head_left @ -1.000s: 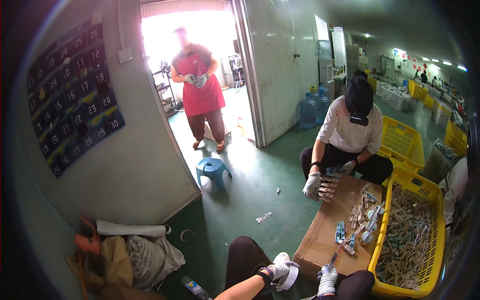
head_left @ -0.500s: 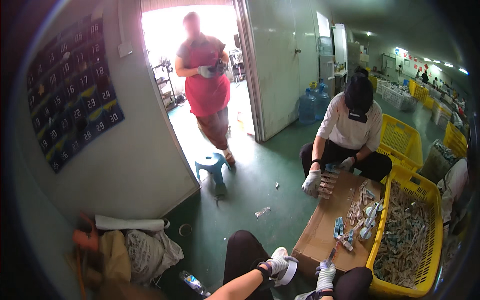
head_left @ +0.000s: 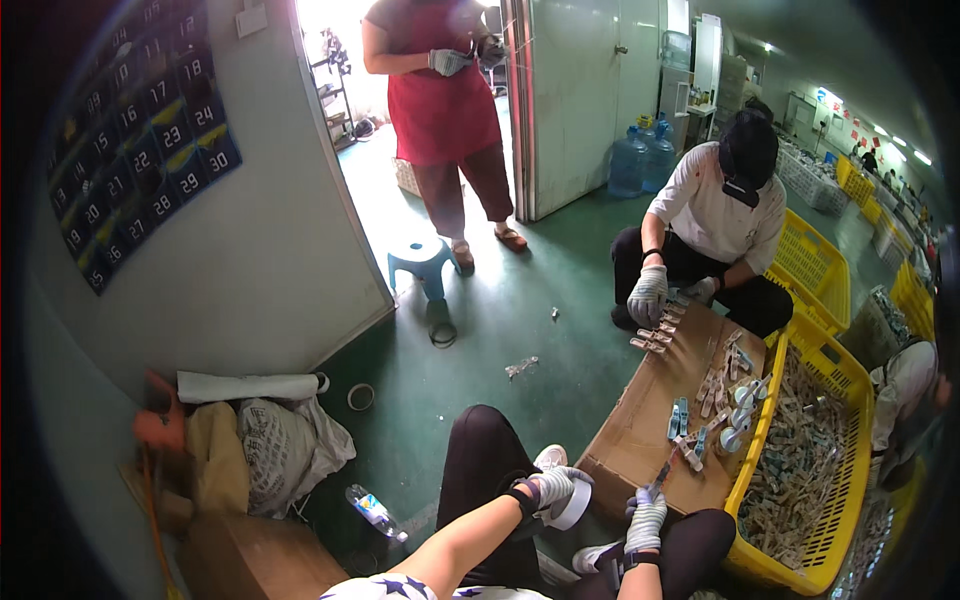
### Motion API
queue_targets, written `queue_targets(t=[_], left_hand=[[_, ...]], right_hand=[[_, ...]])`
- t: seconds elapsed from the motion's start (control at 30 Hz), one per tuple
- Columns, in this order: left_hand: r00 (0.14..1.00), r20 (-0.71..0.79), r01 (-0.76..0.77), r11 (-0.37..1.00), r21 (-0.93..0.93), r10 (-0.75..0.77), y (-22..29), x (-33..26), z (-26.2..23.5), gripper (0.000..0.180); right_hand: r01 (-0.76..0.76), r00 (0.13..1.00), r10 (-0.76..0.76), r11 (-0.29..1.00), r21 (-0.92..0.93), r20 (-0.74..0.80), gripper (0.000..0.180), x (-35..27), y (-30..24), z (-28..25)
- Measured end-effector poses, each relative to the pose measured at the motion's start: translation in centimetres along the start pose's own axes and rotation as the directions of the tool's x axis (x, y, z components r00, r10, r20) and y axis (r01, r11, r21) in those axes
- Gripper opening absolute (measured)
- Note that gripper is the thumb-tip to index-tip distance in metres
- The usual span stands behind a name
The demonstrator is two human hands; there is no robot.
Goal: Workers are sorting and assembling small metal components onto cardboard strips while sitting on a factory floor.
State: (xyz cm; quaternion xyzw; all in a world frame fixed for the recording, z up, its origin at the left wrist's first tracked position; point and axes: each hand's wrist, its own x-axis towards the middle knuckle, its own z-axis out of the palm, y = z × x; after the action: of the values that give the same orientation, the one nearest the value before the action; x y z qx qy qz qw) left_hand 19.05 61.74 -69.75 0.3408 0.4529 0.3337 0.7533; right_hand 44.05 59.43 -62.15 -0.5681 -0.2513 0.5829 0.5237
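Observation:
My left hand (head_left: 551,488), in a grey-white glove, is closed around a white roll of tape (head_left: 571,506) above my lap. In my gloved right hand (head_left: 646,516), beside the near edge of a cardboard sheet (head_left: 625,440), is a slim stick-like tool (head_left: 661,473); its exact kind is hard to make out. Just beyond it on the cardboard lie blue clothespins (head_left: 678,418), pinkish clothespins (head_left: 714,392) and several white round pieces (head_left: 738,420). Across from me, a co-worker's gloved hand (head_left: 648,294) is over a row of clothespins (head_left: 657,333) at the cardboard's far end.
A yellow crate (head_left: 856,440) full of clothespins stands at the right. A person in a red apron (head_left: 445,110) stands in the doorway by a blue stool (head_left: 424,264). A bottle (head_left: 375,512) and tape rings (head_left: 361,397) lie on the floor, near sacks (head_left: 275,450) at left.
The person in the apron has come nearer through the doorway. My view has tilted down a little. Both my hands keep their hold, and the co-worker's hand remains at the clothespin row.

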Motion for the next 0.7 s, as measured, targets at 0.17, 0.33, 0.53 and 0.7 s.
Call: queue_targets(t=[0.17, 0.33, 0.53, 0.7], left_hand=[[0.999, -0.027, -0.016, 0.996, 0.09, 0.019, 0.8, -1.1, 0.9, 0.042], [0.999, 0.043, -0.013, 0.98, 0.199, 0.005, 0.5, -1.4, 1.6, 0.043], [0.999, 0.039, 0.013, 0.993, 0.114, -0.017, 3.5, -4.3, 2.2, 0.034], [0.999, -0.041, 0.032, 0.93, 0.365, -0.018, 7.3, -7.6, 4.9, 0.039]], right_hand=[[0.004, 1.0, -0.004, 1.0, -0.03, 0.006, 0.016, 0.0, -0.1, -0.3], [0.071, 0.997, -0.073, 0.995, -0.07, -0.015, 0.012, -1.5, -1.6, 0.9], [0.022, 0.999, -0.024, 0.994, -0.109, -0.023, 0.013, -1.6, -1.9, 1.1], [-0.012, 1.0, 0.008, 0.99, -0.14, -0.027, 0.012, -2.9, -3.1, 2.0]])
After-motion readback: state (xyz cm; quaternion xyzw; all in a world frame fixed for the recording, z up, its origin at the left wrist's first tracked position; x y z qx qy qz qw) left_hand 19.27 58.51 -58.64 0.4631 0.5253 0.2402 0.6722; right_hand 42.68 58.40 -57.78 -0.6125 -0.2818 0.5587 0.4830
